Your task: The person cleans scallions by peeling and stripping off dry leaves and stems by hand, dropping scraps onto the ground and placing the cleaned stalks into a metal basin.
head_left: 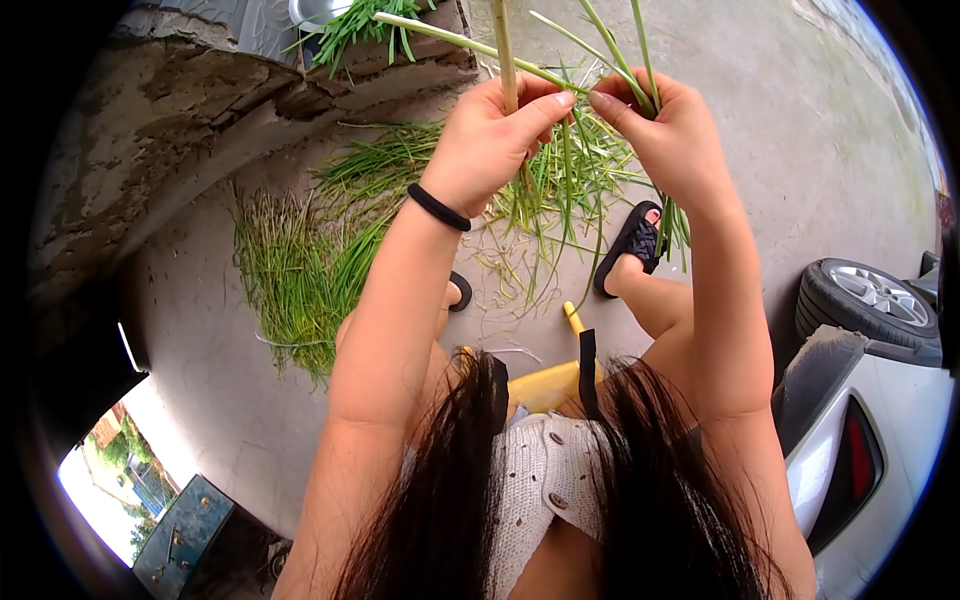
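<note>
My left hand (495, 138) is closed, with a tan stick (504, 50) standing up through its grip. Its thumb and fingers also pinch a pale green stalk (450, 38) that slants across toward the other hand. My right hand (675, 140) is closed on several long green stalks (618, 55); their leafy ends (672, 235) hang below the wrist. The two thumbs nearly meet at the slanting stalk. Beneath both hands, loose green stalks and trimmings (540, 205) are strewn over the concrete floor.
A large pile of green stalks (290, 260) lies on the floor at left. Cut green pieces (360, 35) sit by a metal bowl (318, 10) on a ledge at the top. A yellow stool (545, 385) shows between my legs. At right stand a car wheel (870, 295) and a light-coloured car (850, 480).
</note>
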A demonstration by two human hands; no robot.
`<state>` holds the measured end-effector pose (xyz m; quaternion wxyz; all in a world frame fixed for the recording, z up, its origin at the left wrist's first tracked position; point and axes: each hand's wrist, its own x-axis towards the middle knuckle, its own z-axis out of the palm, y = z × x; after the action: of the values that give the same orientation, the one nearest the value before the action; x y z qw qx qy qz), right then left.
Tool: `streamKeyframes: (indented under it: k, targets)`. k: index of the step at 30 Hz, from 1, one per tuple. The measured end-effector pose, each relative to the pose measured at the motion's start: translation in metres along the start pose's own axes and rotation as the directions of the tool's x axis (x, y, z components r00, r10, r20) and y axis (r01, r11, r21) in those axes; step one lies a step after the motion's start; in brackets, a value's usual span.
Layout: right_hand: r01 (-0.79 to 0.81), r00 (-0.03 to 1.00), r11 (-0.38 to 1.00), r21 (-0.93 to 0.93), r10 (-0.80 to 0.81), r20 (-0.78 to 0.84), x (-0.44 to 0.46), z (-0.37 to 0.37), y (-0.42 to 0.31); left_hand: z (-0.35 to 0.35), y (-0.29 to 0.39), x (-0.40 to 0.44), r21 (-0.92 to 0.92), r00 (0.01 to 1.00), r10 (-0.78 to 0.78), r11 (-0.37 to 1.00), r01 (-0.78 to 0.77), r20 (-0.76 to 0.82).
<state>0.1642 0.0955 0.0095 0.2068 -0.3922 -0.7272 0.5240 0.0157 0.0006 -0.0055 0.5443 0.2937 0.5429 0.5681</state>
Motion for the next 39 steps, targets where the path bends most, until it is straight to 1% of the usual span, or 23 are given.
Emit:
streamKeyframes:
  k: [3,6,8,11,14,17,18,21,22,25,28,29,31,33,35,36,37,39]
  targets:
    - [0.002,1.0,1.0,-0.001,-0.002,-0.008,0.0,0.001,-0.001,0.001,0.003,-0.001,-0.066,0.998,-0.033,0.997,0.036,0.044]
    - [0.009,1.0,1.0,0.027,-0.009,0.002,0.0,0.001,-0.002,0.003,0.007,-0.002,-0.202,0.995,-0.059,0.977,0.073,0.076]
    - [0.002,1.0,0.999,0.043,-0.002,-0.002,0.0,0.001,-0.002,0.005,0.009,-0.003,-0.204,0.994,-0.073,0.975,0.088,0.078]
    - [0.072,0.996,0.997,-0.022,-0.073,-0.045,0.001,0.001,0.001,0.005,0.01,-0.004,-0.22,0.992,-0.101,0.969,0.116,0.076]
    - [0.083,0.972,0.978,-0.193,-0.122,-0.202,0.008,-0.008,0.01,-0.002,0.012,-0.005,-0.251,0.991,-0.101,0.961,0.118,0.083]
    - [0.05,0.956,0.983,-0.174,-0.098,-0.278,0.016,-0.023,0.018,-0.006,0.015,-0.006,-0.257,0.993,-0.051,0.963,0.077,0.108]
    - [0.042,0.933,0.989,-0.14,-0.088,-0.348,0.021,-0.025,0.023,-0.007,0.015,-0.006,-0.252,0.992,-0.048,0.965,0.075,0.113]
    - [-0.006,0.88,0.973,-0.229,-0.104,-0.463,0.024,-0.043,0.024,-0.008,0.014,-0.007,-0.248,0.992,-0.019,0.967,0.049,0.121]
    - [0.045,0.872,0.975,-0.216,-0.144,-0.468,0.027,-0.045,0.026,-0.008,0.013,-0.007,-0.25,0.993,-0.005,0.968,0.035,0.121]
    - [-0.103,0.892,0.982,-0.158,0.02,-0.452,0.021,-0.041,0.013,-0.006,0.012,-0.004,-0.236,0.994,0.028,0.972,-0.003,0.106]
    - [-0.007,0.948,0.993,0.121,0.045,-0.314,0.018,-0.029,0.009,-0.007,0.01,-0.003,-0.194,0.994,0.052,0.98,-0.033,0.094]
    - [-0.047,0.977,0.974,0.223,0.091,-0.192,0.016,-0.026,0.004,-0.007,0.008,-0.003,-0.187,0.994,0.056,0.982,-0.038,0.089]
    - [-0.163,0.987,0.902,0.4,0.149,0.065,0.012,-0.021,-0.004,-0.006,0.008,-0.001,-0.203,0.996,0.049,0.979,-0.034,0.071]
    - [-0.264,0.955,0.881,0.392,0.18,0.237,0.008,-0.01,-0.005,-0.005,0.005,0.001,-0.208,0.998,0.064,0.976,-0.06,0.014]
    - [-0.335,0.887,0.92,0.203,0.235,0.397,0.005,-0.004,-0.006,-0.004,0.002,0.002,-0.214,0.998,0.064,0.975,-0.062,0.004]
    - [-0.25,0.908,0.926,0.282,0.123,0.401,0.0,0.004,-0.011,-0.004,0.002,0.002,-0.217,0.998,0.066,0.974,-0.065,-0.002]
    - [-0.202,0.919,0.944,0.26,0.091,0.383,-0.001,0.01,-0.007,-0.003,0.001,0.002,-0.221,0.998,0.065,0.973,-0.063,0.002]
    - [-0.215,0.926,0.945,0.245,0.117,0.36,0.001,0.013,0.001,-0.003,0.0,0.002,-0.23,0.998,0.061,0.972,-0.056,0.013]
